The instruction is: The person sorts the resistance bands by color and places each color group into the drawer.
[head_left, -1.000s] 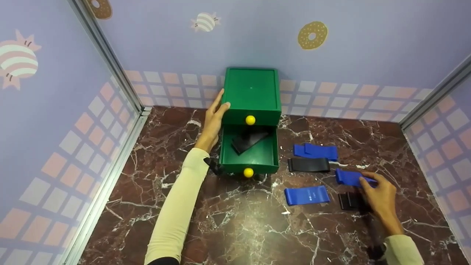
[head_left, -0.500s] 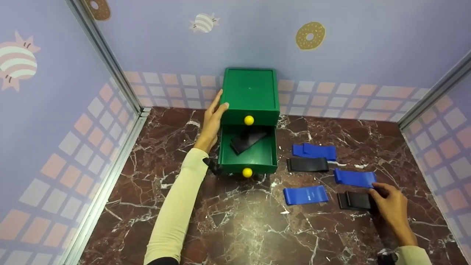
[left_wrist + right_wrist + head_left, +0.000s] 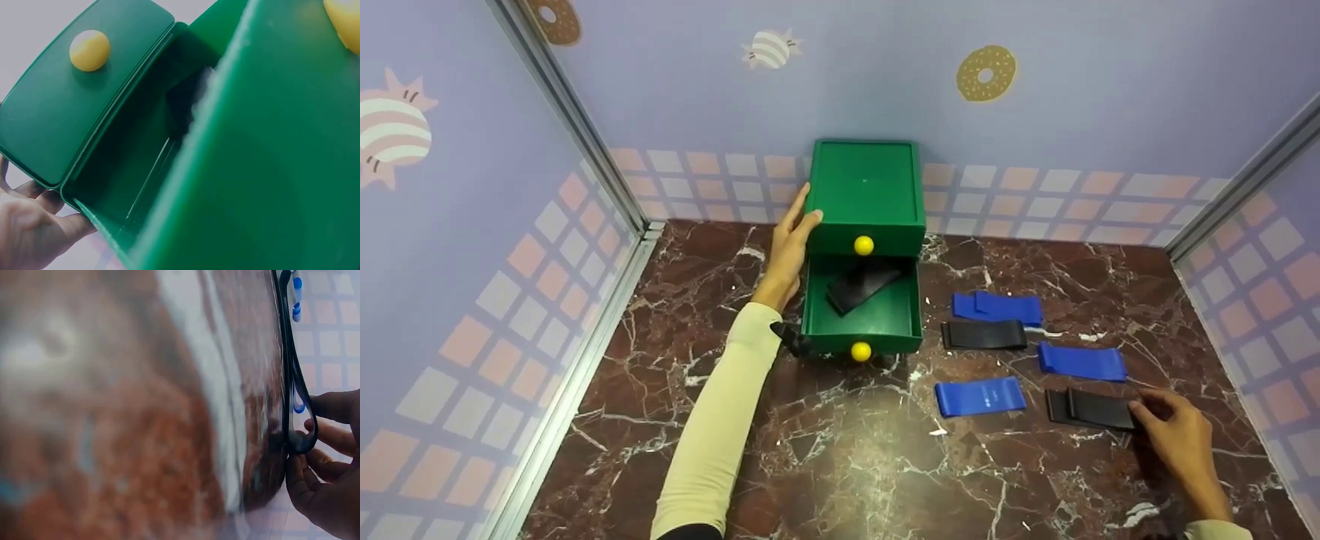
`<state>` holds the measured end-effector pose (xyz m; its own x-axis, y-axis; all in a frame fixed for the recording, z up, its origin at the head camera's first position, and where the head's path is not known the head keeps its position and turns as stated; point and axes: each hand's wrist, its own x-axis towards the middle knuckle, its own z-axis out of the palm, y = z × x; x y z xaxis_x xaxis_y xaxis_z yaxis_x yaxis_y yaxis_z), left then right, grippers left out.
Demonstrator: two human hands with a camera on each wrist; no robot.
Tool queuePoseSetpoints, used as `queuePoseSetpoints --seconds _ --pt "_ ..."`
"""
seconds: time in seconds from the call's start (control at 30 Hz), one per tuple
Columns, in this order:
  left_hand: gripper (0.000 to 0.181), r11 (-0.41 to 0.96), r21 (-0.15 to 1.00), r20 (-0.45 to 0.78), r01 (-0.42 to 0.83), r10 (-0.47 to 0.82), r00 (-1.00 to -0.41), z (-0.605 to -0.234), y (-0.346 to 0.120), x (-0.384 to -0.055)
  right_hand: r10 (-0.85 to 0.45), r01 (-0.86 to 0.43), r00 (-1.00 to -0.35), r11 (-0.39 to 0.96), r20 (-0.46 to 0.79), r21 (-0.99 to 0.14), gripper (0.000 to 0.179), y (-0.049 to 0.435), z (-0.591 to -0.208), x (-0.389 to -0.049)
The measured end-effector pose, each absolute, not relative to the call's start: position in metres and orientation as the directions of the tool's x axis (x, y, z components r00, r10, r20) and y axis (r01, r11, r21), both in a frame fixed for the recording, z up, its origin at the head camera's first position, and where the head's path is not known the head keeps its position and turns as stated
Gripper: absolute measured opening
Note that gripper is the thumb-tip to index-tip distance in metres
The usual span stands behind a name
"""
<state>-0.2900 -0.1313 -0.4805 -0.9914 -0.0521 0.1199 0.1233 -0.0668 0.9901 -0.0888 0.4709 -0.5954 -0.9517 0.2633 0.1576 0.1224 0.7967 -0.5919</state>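
Observation:
In the head view, my left hand point(image 3: 789, 251) rests against the left side of a green two-drawer cabinet point(image 3: 866, 182), its fingers straight along the wall and its thumb at the front edge. The lower drawer point(image 3: 877, 324) is pulled out, and a black resistance band point(image 3: 864, 289) lies slantwise inside. At the right, my right hand point(image 3: 1177, 439) pinches the right end of another black resistance band point(image 3: 1099, 409), lying folded on the marbled surface. The right wrist view shows the fingers point(image 3: 332, 405) around the looped end of that band point(image 3: 304, 439).
Left of my right hand lie a blue band point(image 3: 1081, 362), a printed blue band point(image 3: 981, 397), a black band point(image 3: 984, 335) and a folded blue band point(image 3: 997, 308). Patterned walls point(image 3: 1035, 135) enclose the surface at the back and sides. Yellow knobs point(image 3: 861, 352) stick out from the drawers.
My right hand has moved from the blue band, right and toward the front, to the end of the black band. My left hand stays on the cabinet.

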Motion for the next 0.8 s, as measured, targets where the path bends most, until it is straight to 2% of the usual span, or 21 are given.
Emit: queuePoseSetpoints --seconds 0.3,0.53,0.8 --pt "0.068 -0.062 0.990 0.123 0.125 -0.032 -0.992 -0.480 -0.131 -0.288 0.274 0.140 -0.950 0.800 0.147 -0.584 0.032 0.471 -0.595 -0.090" --pt "0.069 -0.080 0.988 0.130 0.132 -0.032 -0.991 -0.480 -0.128 -0.290 0.364 0.161 -0.905 0.771 0.220 -0.616 0.026 0.461 -0.583 -0.090" --pt "0.069 -0.071 0.989 0.128 0.131 -0.049 -0.991 -0.481 -0.132 -0.290 0.345 -0.003 -0.860 0.731 0.375 -0.682 0.026 0.443 -0.557 -0.098"
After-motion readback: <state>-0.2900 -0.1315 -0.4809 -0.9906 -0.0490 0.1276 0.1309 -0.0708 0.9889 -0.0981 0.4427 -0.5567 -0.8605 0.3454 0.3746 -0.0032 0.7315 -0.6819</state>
